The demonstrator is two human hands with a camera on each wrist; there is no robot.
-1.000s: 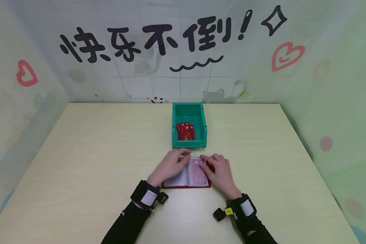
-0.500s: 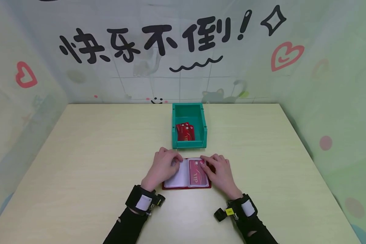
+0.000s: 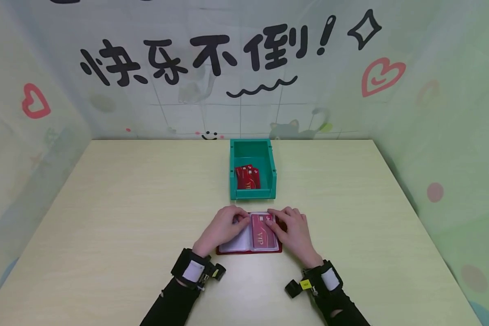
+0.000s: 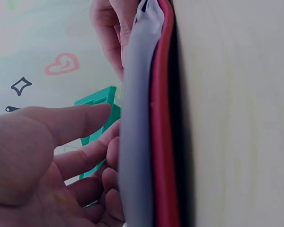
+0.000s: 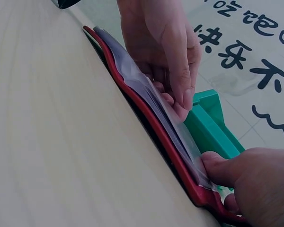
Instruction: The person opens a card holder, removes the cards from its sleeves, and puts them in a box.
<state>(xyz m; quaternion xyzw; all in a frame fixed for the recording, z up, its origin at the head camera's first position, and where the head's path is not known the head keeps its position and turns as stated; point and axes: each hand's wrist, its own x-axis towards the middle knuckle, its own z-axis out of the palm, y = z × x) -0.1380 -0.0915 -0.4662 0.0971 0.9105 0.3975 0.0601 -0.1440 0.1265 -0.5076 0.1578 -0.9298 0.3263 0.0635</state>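
A red card holder (image 3: 248, 248) lies open on the table just in front of me, its clear sleeves fanned. A red VIP card (image 3: 262, 234) shows in the right-hand sleeve. My left hand (image 3: 240, 220) rests on the left page, and its thumb and fingers pinch a clear sleeve (image 5: 146, 92) near the top edge. My right hand (image 3: 275, 220) holds the holder's right side, thumb pressed on the sleeves. In the left wrist view the left hand (image 4: 52, 156) lies against the stacked sleeves (image 4: 135, 142).
A green plastic bin (image 3: 274, 174) stands right behind the holder, holding several red cards (image 3: 247, 176). The pale wooden table (image 3: 106, 203) stretches to both sides. Decorated walls close in the back and the sides.
A clear page went over to the left, baring the VIP card on the right. My left hand slid left with it, then came back toward the spine. The right hand stayed put.
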